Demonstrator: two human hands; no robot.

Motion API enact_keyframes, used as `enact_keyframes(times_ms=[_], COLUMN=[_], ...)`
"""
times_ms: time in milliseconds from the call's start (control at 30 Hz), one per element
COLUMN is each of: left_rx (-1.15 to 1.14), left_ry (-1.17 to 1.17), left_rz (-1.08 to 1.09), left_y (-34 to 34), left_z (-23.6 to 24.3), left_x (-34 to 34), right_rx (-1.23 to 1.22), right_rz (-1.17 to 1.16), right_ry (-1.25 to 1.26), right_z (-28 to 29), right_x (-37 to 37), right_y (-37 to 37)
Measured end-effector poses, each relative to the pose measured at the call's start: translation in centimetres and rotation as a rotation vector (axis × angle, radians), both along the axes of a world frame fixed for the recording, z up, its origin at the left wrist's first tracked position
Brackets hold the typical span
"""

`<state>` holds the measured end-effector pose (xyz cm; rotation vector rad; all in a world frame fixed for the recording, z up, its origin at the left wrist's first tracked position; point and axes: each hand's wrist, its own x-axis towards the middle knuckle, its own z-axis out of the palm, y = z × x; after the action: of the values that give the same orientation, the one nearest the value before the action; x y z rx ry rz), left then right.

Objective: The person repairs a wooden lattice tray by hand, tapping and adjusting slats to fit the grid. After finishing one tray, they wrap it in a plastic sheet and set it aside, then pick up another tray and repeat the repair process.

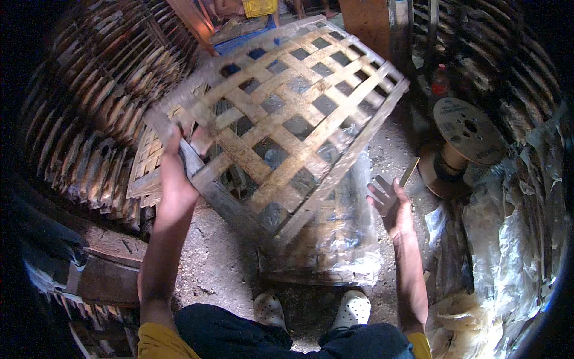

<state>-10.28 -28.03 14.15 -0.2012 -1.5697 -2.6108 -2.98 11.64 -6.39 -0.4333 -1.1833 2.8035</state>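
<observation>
A wooden frame with a woven lattice of flat pale strips (276, 128) is raised and tilted in front of me, blurred at its far left edge. My left hand (177, 179) grips its left rail, thumb on top and fingers hidden behind. To the right, apart from the frame, my right hand (396, 209) has its fingers stretched out. A thin flat tan strip (410, 171) sticks up by its thumb and seems to be held there; its kind cannot be made out. Below the frame lies a bundle covered in clear plastic (341, 254), in front of my feet.
Another lattice frame (146, 158) leans at the left beside stacked rough slats (89, 143). A cable spool (469, 128) stands at the right, with a red bottle (440, 79) behind it. Crumpled plastic sheeting (502, 239) hangs nearby. People's limbs and a yellow crate (259, 7) show at the back.
</observation>
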Motion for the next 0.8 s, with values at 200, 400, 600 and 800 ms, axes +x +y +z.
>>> enact_keyframes(times_ms=[200,400,600,800], left_rx=[0.162,0.09,-0.458,-0.675], left_ry=[-0.398,-0.611,-0.651,-0.157], left_rz=[0.084,-0.12,-0.169,-0.227], left_y=[2.2,0.8,-3.5,-1.3], left_z=[-7.4,-16.1,-19.3,-15.8], left_x=[5.0,7.3,1.8,-6.0], right_rx=[-0.236,-0.062,0.114,0.373], right_rz=[0.022,-0.177,-0.287,-0.31], right_ry=[0.266,0.073,0.203,0.439], right_z=[5.4,2.5,5.6,11.6], right_x=[0.0,0.2,0.6,0.5], right_y=[-4.7,-1.6,-0.3,-3.5])
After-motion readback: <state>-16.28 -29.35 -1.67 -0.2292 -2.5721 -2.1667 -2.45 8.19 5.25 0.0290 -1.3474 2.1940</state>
